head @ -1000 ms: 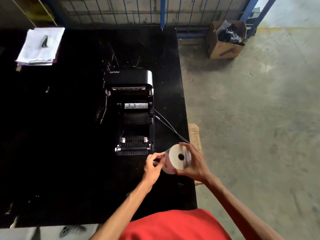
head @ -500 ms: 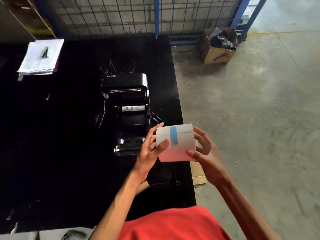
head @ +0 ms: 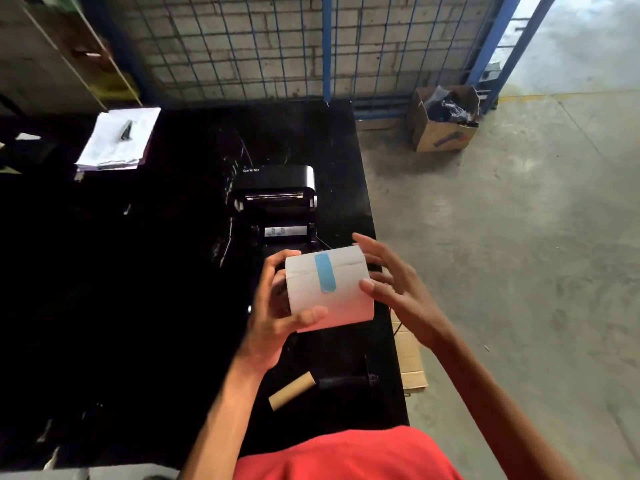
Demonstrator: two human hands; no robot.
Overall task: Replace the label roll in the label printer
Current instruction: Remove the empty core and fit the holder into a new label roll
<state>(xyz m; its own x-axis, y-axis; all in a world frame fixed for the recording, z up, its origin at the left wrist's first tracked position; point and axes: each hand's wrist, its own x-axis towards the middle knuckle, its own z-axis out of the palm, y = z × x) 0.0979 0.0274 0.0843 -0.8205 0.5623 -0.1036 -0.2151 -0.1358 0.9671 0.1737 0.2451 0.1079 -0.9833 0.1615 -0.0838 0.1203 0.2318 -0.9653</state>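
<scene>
I hold a white label roll (head: 341,285) sideways in front of me, its loose end stuck down with a blue strip of tape. My left hand (head: 277,306) grips its left end, thumb under the front. My right hand (head: 388,282) touches the right end with spread fingers. Behind the roll, the black label printer (head: 277,188) stands on the black table (head: 138,306) with its lid open; its front part is hidden by the roll. An empty brown cardboard core (head: 292,390) lies near the table's front edge, beside a black spindle (head: 349,381).
A stack of white papers (head: 117,140) lies at the table's far left. A thin cable runs off the printer's right side. A cardboard box (head: 445,121) with dark items stands on the concrete floor by the wire fence. Flat cardboard (head: 410,362) lies beside the table's right edge.
I turned the roll from end-on to sideways, so the blue tape faces up, and raised it closer to the printer. My view has tilted up.
</scene>
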